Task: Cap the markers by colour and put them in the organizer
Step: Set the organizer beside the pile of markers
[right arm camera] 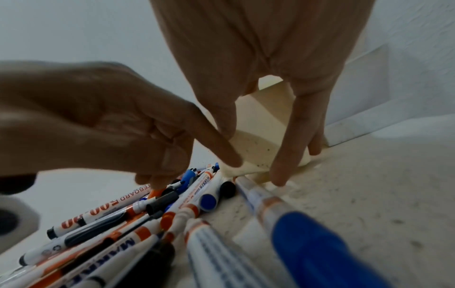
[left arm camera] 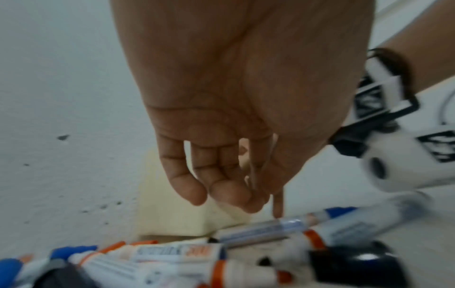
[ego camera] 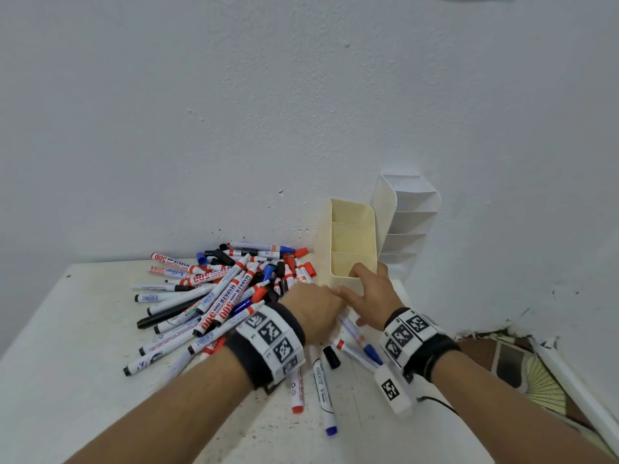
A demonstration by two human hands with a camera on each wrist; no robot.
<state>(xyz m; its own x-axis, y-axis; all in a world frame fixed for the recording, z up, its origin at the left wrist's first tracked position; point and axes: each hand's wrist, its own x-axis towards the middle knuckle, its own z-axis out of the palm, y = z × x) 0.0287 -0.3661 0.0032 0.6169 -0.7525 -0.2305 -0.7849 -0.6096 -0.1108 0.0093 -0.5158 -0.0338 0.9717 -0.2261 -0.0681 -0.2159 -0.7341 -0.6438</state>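
White wall behind a white table — perhaps patterned flooring beside.

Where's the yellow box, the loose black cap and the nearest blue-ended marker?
cream organizer [ego camera: 323, 249], head view, left outer wall.
loose black cap [ego camera: 331, 357], head view, middle.
blue-ended marker [ego camera: 323, 393], head view, white barrel.

A white wall, pitted and dotted with dark specks low down, rises behind a stained white table. A white tiered rack stands against the wall. At lower right, beyond the table's edge, patterned floor covering lies beside a white strip.
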